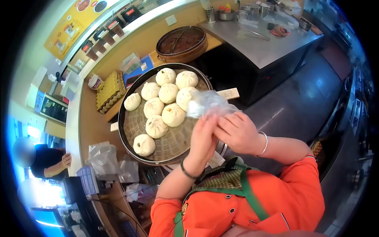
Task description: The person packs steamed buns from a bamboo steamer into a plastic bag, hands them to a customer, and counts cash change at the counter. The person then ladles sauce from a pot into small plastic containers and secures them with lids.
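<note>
Two hands pinch a clear plastic bag (209, 103) above a tray of pleated buns (156, 126)

The bag is thin, crumpled and see-through, with a whitish shine. It is held over the right side of the round steamer tray (132, 149) and partly hides one bun; whether anything is inside it cannot be told. The left hand (204, 132) pinches its near edge, fingers pressed together, and the right hand (237, 132) closes on it just beside, fingers bent and bunched.

Ten buns lie on the tray's woven, straw-coloured base, inside a dark raised rim. They are round, plump and off-white, with folds gathered at the top; a few show a greenish or yellowish spot at the centre, and the nearest has a small dark opening. Most sit close together toward the far side, while the leftmost and the nearest lie a little apart. The near right part of the base is bare.

Beyond the tray, a second round steamer (181, 43) has a reddish-brown interior crossed by dark strips. To the left stand a yellow egg tray (110, 93) and a white tub (95, 82). On the metal table (252, 51) at far right, a metal bowl (226, 15) holds bottles with red and yellow tops, and a metal canister (210, 15) beside it holds utensils
</note>
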A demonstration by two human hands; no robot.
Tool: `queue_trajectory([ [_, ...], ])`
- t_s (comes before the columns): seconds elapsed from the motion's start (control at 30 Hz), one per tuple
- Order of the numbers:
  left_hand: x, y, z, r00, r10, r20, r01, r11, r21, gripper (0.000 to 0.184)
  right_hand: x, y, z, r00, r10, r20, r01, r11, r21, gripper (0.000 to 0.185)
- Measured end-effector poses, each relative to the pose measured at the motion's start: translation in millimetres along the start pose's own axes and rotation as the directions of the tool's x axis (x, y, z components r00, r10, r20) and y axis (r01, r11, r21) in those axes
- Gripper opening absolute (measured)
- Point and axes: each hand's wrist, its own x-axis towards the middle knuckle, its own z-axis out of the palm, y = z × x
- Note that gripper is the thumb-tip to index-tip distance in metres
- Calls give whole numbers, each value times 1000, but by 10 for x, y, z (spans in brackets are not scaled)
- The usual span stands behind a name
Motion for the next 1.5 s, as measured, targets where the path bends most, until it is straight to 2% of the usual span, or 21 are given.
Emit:
queue_trajectory([
  [0.07,199,-56,106,998,63,-23,-67,947,-314,26,-165,95,-111,999,31,-9,-31,999,6,37],
  [0.13,204,8,278,994,107,-5,-102,927,-360,27,-436,249,-222,947,277,161,-302,939,162,30],
  [0.17,198,3,325,993,116,-16,-113,912,-395,29,-577,372,-248,948,277,159,-302,938,168,30],
  [0.23,231,-22,437,990,138,-36,-142,925,-353,30,-838,617,-283,785,394,479,-514,845,148,28],
  [0.4,319,-235,704,965,259,-50,-263,950,-165,39,-860,834,-488,914,381,142,-387,712,586,11],
  [0.5,336,-311,898,948,295,-116,-308,945,-113,43,-750,864,-543,911,410,-47,-308,751,584,11],
  [0.63,356,-476,1110,964,257,-72,-267,930,-252,38,-563,821,-318,942,336,-26,-279,821,497,32],
  [0.67,409,-592,1028,973,228,-33,-230,972,-51,39,-592,897,-234,963,262,64,-262,852,453,44],
  [0.73,344,-435,708,941,309,-139,-243,900,361,34,-262,880,62,992,121,32,-120,841,528,28],
  [0.77,465,-468,749,914,405,-6,-378,858,347,30,-356,991,88,978,209,-24,-175,870,460,18],
  [0.8,567,-521,816,863,490,126,-504,809,302,26,-443,1027,99,973,233,1,-193,804,563,11],
  [0.83,559,-634,776,908,395,136,-418,857,301,31,-479,940,4,875,447,186,-437,563,702,6],
  [0.93,48,-677,1012,893,438,104,-429,755,496,34,-880,1016,-98,740,413,531,-518,-155,841,10],
  [1.0,254,-653,909,713,683,160,-581,447,680,32,-793,1117,112,706,403,583,-513,-277,813,11],
  [1.03,236,-645,884,711,685,160,-583,446,679,32,-793,1067,125,665,423,616,-479,-392,786,12],
  [1.13,85,-558,830,586,803,112,-477,229,849,23,-744,971,162,640,449,623,-459,-427,779,6],
  [1.2,-38,-479,844,650,757,71,-421,280,863,20,-705,912,99,654,380,654,-454,-495,741,11],
  [1.33,-123,-530,716,705,704,83,-415,315,854,14,-721,778,97,709,300,638,-537,-357,764,3],
  [1.4,-153,-542,657,724,687,63,-437,386,813,15,-691,711,123,803,349,482,-511,-12,860,8],
  [1.43,-170,-519,654,733,678,51,-426,399,812,15,-685,674,147,795,348,497,-523,-21,852,8],
  [1.5,-208,-426,656,865,491,-98,-361,747,558,13,-655,589,187,855,388,343,-477,333,813,14],
])
